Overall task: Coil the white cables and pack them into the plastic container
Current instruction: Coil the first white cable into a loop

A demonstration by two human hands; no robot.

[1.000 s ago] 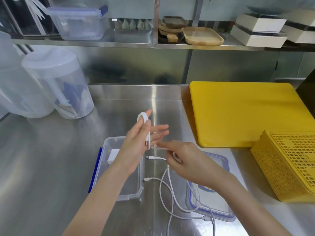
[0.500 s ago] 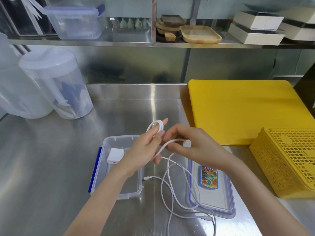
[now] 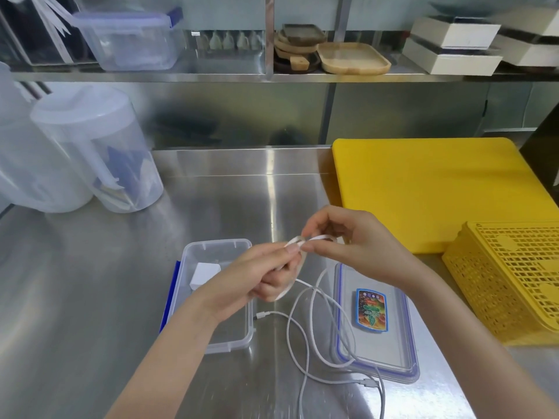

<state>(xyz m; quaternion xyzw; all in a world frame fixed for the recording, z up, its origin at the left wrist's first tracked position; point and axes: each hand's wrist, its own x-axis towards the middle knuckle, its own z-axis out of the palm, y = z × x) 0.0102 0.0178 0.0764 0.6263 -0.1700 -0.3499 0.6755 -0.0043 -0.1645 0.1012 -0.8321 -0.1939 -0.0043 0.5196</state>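
Between the two hands, raised above the steel counter (image 3: 90,297), a small loop of white cable (image 3: 314,238) is stretched: the left hand (image 3: 257,276) grips the coiled part with its fingers curled around it, and the right hand (image 3: 354,246) pinches the strand between thumb and fingertips just beside the left thumb. Both hands nearly touch at that spot. Below them the rest of the cable hangs down and trails in loose loops over the counter, one connector end lying under the left wrist beside the plastic container (image 3: 242,343), another near the lower edge of the lid (image 3: 402,343).

Under the left hand sits the open container, clear with a blue clip on its far-left side, and a white charger block (image 3: 204,275) lies inside it. Under and just right of the right wrist lies the clear lid with a blue seal and a coloured label. Both forearms reach in from the bottom edge, the left angled up to the right, the right angled up to the left, wrists slightly bent.

How many turns the coil has cannot be told, since the left fingers cover most of it and the loop is blurred. A second cable runs off the bottom edge, its end out of sight. Right of the right hand, well apart, are a yellow board (image 3: 423,192) and a yellow basket (image 3: 514,282).
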